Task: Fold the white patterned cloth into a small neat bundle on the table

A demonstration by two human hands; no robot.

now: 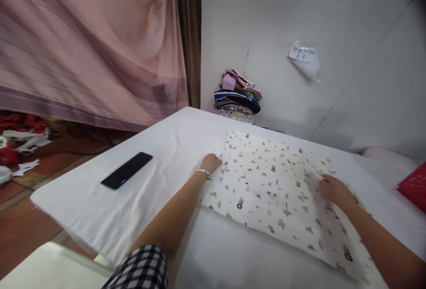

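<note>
A cream cloth (262,178) with small printed leaves and figures lies spread over the white-covered table. At its left edge my left hand (211,163) is closed, with the fingers curled against the cloth; a bracelet circles that wrist. My right hand (334,189) pinches the cloth toward its right side and lifts a fold there, which is blurred by motion. The cloth's lower right part hangs or folds under my right forearm. To the left of my left arm, a black phone (127,170) rests flat on the table.
The white table (173,142) reaches a wall. A stack of folded clothes (238,96) stands behind its far edge. A pink curtain (100,45) hangs at left. On the wall is a paper note (303,56). A red item (414,187) sits at right.
</note>
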